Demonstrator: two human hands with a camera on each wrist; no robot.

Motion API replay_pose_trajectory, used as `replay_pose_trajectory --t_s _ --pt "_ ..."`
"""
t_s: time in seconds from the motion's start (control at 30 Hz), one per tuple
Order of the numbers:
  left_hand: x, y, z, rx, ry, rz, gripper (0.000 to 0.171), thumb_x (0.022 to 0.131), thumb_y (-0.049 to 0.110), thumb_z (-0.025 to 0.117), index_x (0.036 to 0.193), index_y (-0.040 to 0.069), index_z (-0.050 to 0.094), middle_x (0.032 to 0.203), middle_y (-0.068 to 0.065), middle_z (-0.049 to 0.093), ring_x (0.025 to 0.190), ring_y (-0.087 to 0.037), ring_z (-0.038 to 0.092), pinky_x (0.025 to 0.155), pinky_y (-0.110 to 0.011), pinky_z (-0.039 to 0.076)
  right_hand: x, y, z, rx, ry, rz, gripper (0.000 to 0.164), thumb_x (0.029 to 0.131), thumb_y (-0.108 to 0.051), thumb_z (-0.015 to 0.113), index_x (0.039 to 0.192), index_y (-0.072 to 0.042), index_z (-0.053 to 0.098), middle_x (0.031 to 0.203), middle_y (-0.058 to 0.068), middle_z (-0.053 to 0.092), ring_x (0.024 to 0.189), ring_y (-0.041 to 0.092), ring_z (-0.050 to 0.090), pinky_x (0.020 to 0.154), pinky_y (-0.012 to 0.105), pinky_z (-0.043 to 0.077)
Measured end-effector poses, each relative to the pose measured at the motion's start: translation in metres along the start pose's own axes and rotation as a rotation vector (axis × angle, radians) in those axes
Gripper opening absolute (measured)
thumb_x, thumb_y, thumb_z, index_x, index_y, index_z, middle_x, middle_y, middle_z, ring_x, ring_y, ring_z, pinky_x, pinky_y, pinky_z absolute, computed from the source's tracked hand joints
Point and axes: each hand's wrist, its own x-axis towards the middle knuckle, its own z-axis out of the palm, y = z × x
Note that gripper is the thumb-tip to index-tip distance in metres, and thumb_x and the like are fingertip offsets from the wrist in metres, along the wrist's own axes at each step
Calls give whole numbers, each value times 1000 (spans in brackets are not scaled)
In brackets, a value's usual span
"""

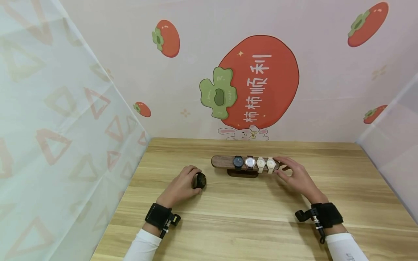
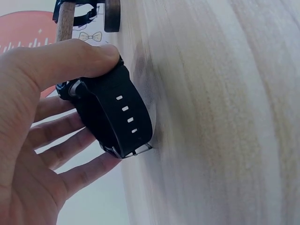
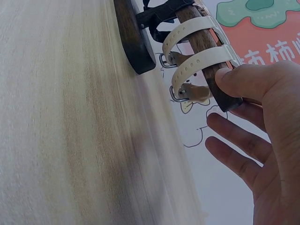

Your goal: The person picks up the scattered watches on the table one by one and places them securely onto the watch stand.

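A black wristwatch (image 1: 200,180) with a buckled strap is in my left hand (image 1: 183,184). In the left wrist view my thumb presses the strap (image 2: 123,110) from above, with fingers on the far side; the watch is at the tabletop. The wooden watch stand (image 1: 222,161) stands farther back, its bar raised on a dark base (image 1: 242,174). My right hand (image 1: 298,178) grips the bar's right end between thumb and fingers. Beside it on the bar sit two cream-strapped watches (image 3: 199,61), then a white-faced watch (image 1: 250,162) and a dark-faced watch (image 1: 238,161).
The wood-grain table (image 1: 241,224) runs back to a wall printed with persimmons (image 1: 261,83). A pale patterned side panel (image 1: 81,108) borders the left, and another panel (image 1: 392,127) the right. The bar's left part carries no watch.
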Motion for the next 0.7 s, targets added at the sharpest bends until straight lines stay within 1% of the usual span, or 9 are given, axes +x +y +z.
replay_pose_trajectory --t_s 0.2,0.3,0.4,0.57,0.7 --pt "2 -1 -1 -40 23 -16 68 75 38 81 132 12 54 129 -3 50 120 -18 44 100 -34 46 0 0 0 -4 -3 11 49 87 -13 72 134 -10 57 129 9 58 105 24 59 77 46 58" --pt "2 -2 -1 -50 29 -21 68 76 39 80 132 12 54 129 -2 50 121 -18 44 100 -34 46 0 0 0 -6 -1 12 49 87 -13 72 133 -10 57 129 9 58 102 24 60 76 46 58" --pt "3 -2 -1 -46 49 -15 68 76 40 81 132 13 54 130 -2 51 121 -18 45 100 -35 46 0 0 0 -9 2 11 49 86 -13 73 133 -10 58 129 9 58 99 24 61 74 45 58" --pt "4 -3 1 -14 86 -8 71 74 43 81 132 13 54 130 -2 53 121 -18 46 101 -36 46 0 3 1 -18 5 9 50 85 -13 74 132 -10 59 129 8 58 97 20 61 72 42 58" --pt "6 -5 3 -27 101 -15 72 75 43 80 135 13 52 131 -2 52 122 -16 44 101 -35 46 -1 3 1 -18 6 10 50 84 -12 75 132 -10 59 129 8 59 95 22 61 69 41 58"
